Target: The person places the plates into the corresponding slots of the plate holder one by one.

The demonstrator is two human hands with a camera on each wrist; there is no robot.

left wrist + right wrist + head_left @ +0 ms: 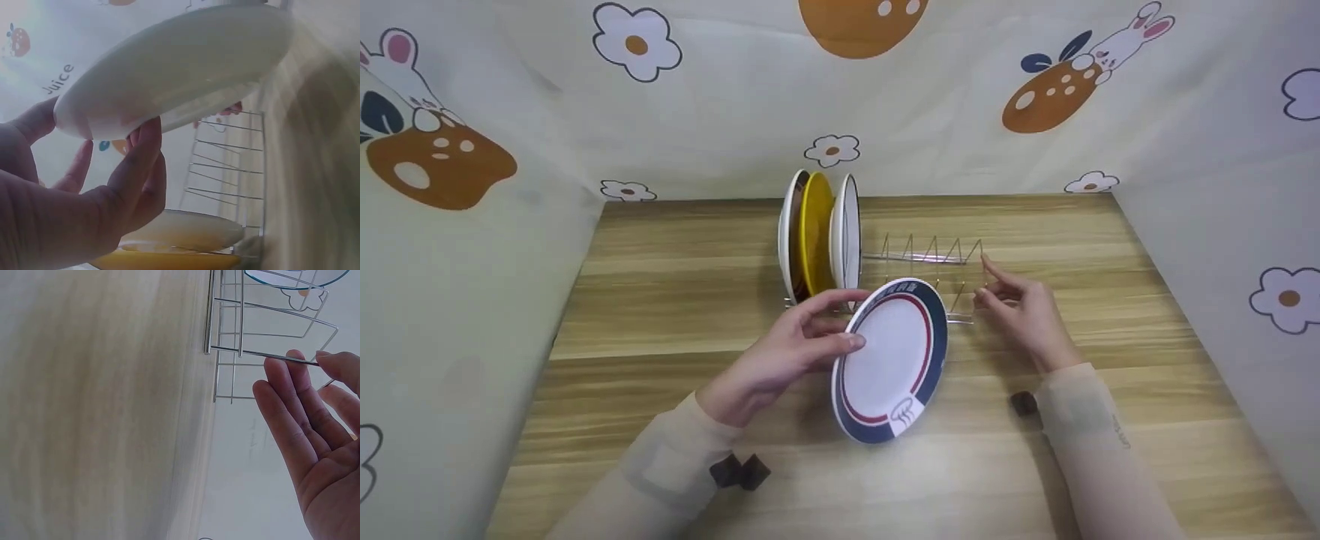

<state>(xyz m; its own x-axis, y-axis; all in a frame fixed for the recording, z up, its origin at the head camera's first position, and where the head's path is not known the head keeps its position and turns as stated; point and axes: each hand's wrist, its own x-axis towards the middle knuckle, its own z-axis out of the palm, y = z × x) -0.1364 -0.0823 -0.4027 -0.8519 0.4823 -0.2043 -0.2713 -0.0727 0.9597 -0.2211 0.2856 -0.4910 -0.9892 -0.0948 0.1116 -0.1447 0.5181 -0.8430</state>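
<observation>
A white plate (891,364) with a dark blue rim and a red ring is tilted in front of the wire dish rack (930,259). My left hand (776,356) grips it by its left edge, thumb on the face; the left wrist view shows fingers against its pale underside (180,67). At the rack's right end, my right hand (1031,319) pinches an end wire (264,355) between thumb and fingers, as seen in the right wrist view. A brown-and-white plate (787,240), a yellow plate (816,232) and a white dish (844,225) stand upright in the rack's left part.
The rack stands on a wood-grain table (660,300). Patterned cloth (720,112) with flowers and rabbits encloses the table at the back and both sides. Small dark blocks (739,472) show by the left sleeve, another dark block (1024,403) by the right sleeve.
</observation>
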